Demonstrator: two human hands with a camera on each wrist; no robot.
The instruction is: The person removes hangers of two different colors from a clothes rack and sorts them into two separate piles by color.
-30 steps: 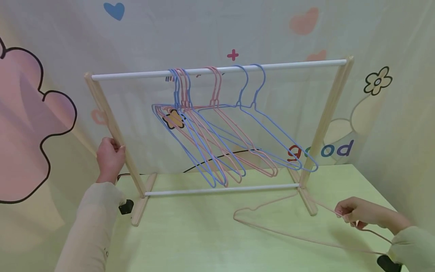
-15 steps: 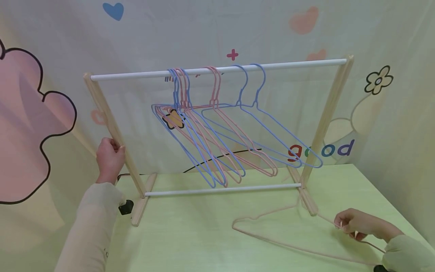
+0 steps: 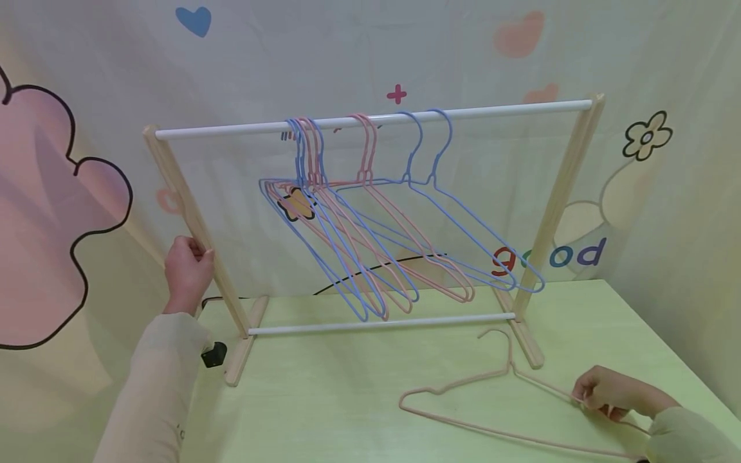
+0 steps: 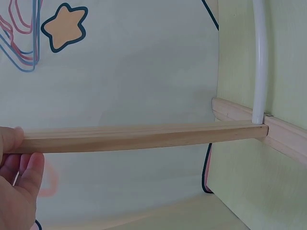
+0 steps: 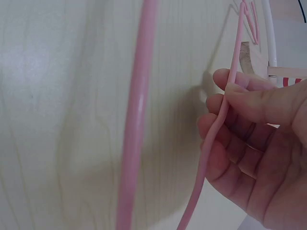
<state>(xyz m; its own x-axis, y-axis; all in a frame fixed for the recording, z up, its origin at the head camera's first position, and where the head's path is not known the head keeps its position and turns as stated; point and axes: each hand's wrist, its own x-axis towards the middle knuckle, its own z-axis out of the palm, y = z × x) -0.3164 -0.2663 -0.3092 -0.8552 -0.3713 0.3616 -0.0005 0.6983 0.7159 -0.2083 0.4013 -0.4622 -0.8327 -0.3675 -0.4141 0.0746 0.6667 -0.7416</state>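
Note:
My left hand [image 3: 189, 273] grips the left wooden post [image 3: 199, 225] of a small clothes rack about halfway up. In the left wrist view the thumb and fingers [image 4: 29, 177] close on that post from both sides. My right hand [image 3: 613, 393] pinches the shoulder wire of a pink hanger [image 3: 469, 421] low over the table at the right front. The right wrist view shows thumb and forefinger on the pink wire [image 5: 205, 153], other fingers curled behind it. The hanger's hook points away from me, just in front of the rack's right foot.
Several blue hangers [image 3: 480, 228] and pink hangers [image 3: 399, 222] hang from the rack's white top rail [image 3: 498, 112]. A white lower bar [image 3: 376, 323] joins the feet. The pale table [image 3: 312, 399] lies beneath, and a patterned curtain [image 3: 260, 58] stands close behind.
My right hand has lowered and drawn the pink hanger toward me, so its hook now shows in front of the rack's right foot. My left hand stays on the post.

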